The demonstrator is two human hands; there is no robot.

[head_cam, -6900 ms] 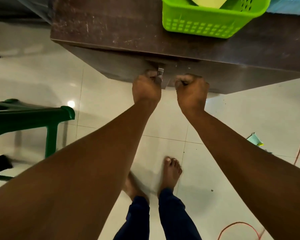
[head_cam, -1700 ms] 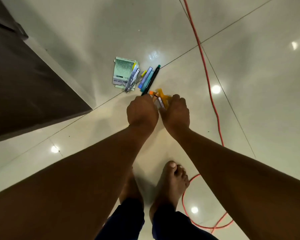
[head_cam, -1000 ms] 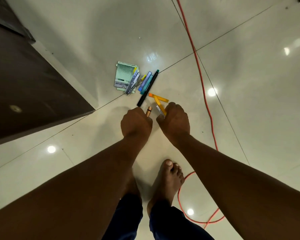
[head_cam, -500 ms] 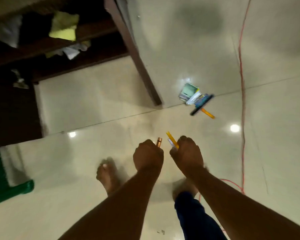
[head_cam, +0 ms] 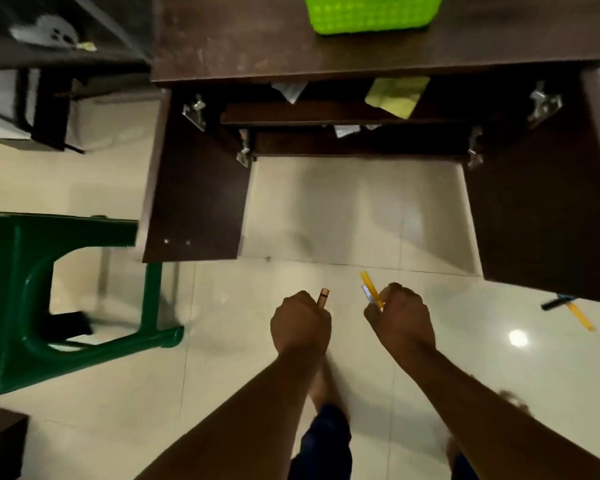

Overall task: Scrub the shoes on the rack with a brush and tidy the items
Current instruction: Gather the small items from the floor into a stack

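Floor (head_cam: 326, 209): glossy cream tiles with dark joint lines, ceiling lights mirrored in them. Cabinet (head_cam: 361, 57): dark brown wood, both doors swung wide, metal hinges showing; inner shelves hold a yellow packet (head_cam: 395, 97) and scraps of white paper. Green basket (head_cam: 371, 12): stands on the cabinet top at its far edge. Green plastic chair (head_cam: 66, 289): to the left on the tiles. Left hand (head_cam: 300, 323): closed round a small copper-coloured battery (head_cam: 323, 297) that pokes out above the knuckles. Right hand (head_cam: 400, 322): closed round a yellow pen (head_cam: 370, 289) and a pale slim item beside it. The hands are held apart, low before the open cabinet. Loose pens (head_cam: 568, 306): black and yellow, lying on the floor by the right door. No shoes or brush show from here.
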